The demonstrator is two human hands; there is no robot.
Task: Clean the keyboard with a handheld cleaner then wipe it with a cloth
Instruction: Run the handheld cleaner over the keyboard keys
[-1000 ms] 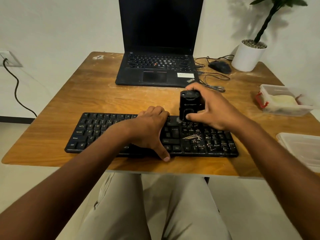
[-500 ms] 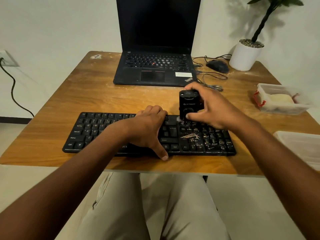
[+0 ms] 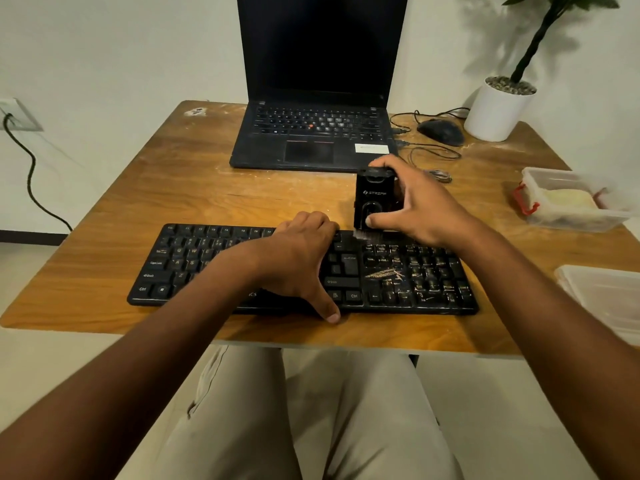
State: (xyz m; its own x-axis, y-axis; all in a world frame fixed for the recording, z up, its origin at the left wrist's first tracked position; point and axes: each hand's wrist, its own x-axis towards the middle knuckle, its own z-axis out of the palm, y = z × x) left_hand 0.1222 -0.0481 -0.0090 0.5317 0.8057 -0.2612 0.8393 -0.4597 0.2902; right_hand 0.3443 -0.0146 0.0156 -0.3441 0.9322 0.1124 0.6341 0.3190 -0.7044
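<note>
right hand (image 3: 420,206) wraps handheld cleaner (image 3: 374,202): small, rigid, looks light; left hand (image 3: 301,261) flat, fingers spread, steadies keyboard (image 3: 194,261).

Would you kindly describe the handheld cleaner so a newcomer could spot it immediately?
Start at the open laptop on the wooden table, then drop to the black keyboard nearer the person. At its far edge the right hand grips the handheld cleaner: an upright black block with pale lettering.

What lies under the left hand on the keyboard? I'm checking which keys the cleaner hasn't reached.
The left hand rests on the keyboard near its middle, thumb over the front edge. The keys beneath it are hidden. Debris shows on uncovered keys to its right, near the handheld cleaner.
</note>
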